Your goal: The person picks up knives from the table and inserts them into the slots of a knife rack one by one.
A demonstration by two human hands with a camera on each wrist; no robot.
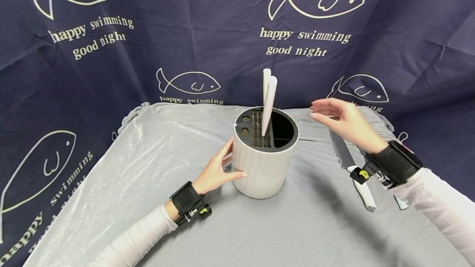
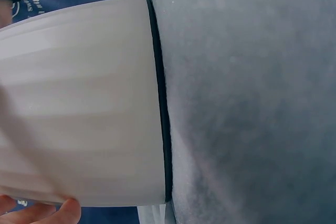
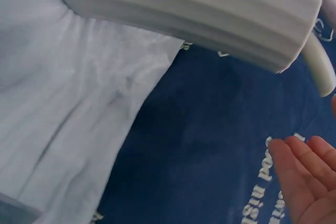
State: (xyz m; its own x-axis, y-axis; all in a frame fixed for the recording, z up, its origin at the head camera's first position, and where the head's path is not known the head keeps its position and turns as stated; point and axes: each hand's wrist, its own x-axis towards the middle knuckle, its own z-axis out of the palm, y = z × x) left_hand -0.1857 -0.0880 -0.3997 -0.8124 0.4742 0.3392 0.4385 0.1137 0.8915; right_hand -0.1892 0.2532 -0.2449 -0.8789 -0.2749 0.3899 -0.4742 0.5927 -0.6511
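Note:
A round, ribbed white knife block [image 1: 261, 172] with a black top stands upright on the cloth. Two white handles [image 1: 269, 98] rise from its slotted middle section, the near one leaning. My left hand [image 1: 219, 170] grips the block's left side, thumb across the front and fingers toward the back. In the left wrist view, fingertips [image 2: 69, 211] lie along its wall [image 2: 89, 103]. To the right of the block, my right hand [image 1: 345, 120] is raised with extended, slightly bent fingers and holds nothing. Below it lies a knife with a white handle [image 1: 364, 195] and a dark blade [image 1: 343, 151].
A pale handle-like end [image 1: 400, 203] shows beside my right sleeve, the remainder hidden. Grey cloth [image 1: 222, 234] covers the table. Behind it hangs a dark blue curtain [image 1: 230, 36] with fish drawings. The block's top has two holes on the left and a wide compartment on the right.

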